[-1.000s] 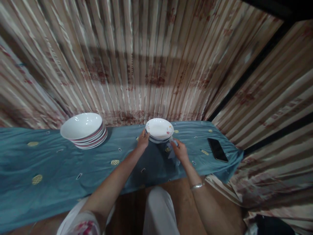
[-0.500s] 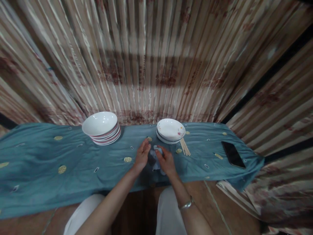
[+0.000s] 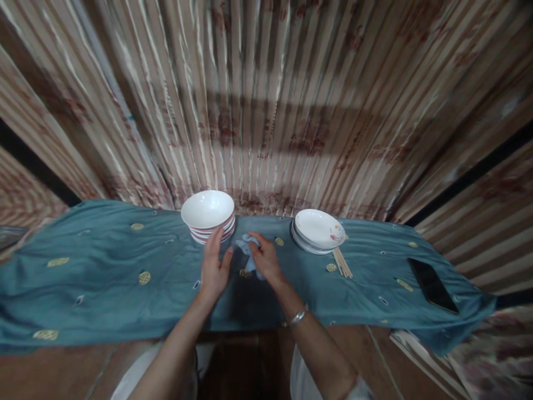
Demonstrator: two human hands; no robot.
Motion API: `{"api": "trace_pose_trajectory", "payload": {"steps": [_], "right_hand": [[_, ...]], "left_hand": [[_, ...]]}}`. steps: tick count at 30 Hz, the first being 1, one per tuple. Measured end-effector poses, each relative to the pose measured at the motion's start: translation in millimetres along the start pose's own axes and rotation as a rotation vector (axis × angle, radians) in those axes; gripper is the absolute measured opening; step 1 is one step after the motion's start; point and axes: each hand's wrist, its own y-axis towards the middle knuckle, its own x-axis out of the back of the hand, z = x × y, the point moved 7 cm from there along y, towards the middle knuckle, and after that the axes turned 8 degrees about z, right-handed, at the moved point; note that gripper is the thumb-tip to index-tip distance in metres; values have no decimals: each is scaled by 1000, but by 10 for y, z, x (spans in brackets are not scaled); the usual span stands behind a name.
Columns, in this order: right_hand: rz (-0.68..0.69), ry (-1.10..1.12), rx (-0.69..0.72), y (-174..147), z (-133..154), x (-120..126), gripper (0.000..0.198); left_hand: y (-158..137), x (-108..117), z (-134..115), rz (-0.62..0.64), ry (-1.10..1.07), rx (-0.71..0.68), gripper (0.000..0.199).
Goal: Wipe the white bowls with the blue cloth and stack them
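Observation:
A stack of white bowls with red bands (image 3: 208, 211) stands at the left of the covered table. Just in front of it is my left hand (image 3: 215, 266), fingers stretched and thumb apart, holding nothing. The fingertips overlap the lower bowls in the view; I cannot tell whether they touch. My right hand (image 3: 265, 258) is closed on a crumpled light-blue cloth (image 3: 249, 247), part of which hangs below the fingers. To the right sits a stack of white plates (image 3: 317, 229) with a flower pattern on the top one.
Several wooden chopsticks (image 3: 342, 263) lie by the plates. Farther right is a black phone (image 3: 432, 284). A blue-green tablecloth (image 3: 166, 294) with yellow prints covers the table, and a pleated curtain (image 3: 258, 111) hangs close behind it.
The view has turned left, so the dishes appear farther right. Both hands have moved left towards the bowls, the cloth still in my right hand. My left hand has drawn away from my right.

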Motion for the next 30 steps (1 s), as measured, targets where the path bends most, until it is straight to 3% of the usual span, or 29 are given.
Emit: {"api": "trace_pose_trajectory", "payload": {"steps": [4,8,12,17,25,30], "right_hand": [[-58,-45,59,465,207,4,40],[-106,-57,51,886,319,-15,34],[-70,-136,-10,1100,393,-123,24],[24,-253,-69,1126,424,-282,26],[-30,-35,16,1167,327,-282,34],[-72,86,51,1155,320,-248,33]], "left_hand": [[149,462,52,-168,125,-45,77],[287,639,515,-237,-19,186,97],[362,593,773,-221,-133,247,96],[397,507,816,-180,-188,230,93],[380,474,768,-155,-239,245,89],[354,494,608,-157,-277,233,85]]}}
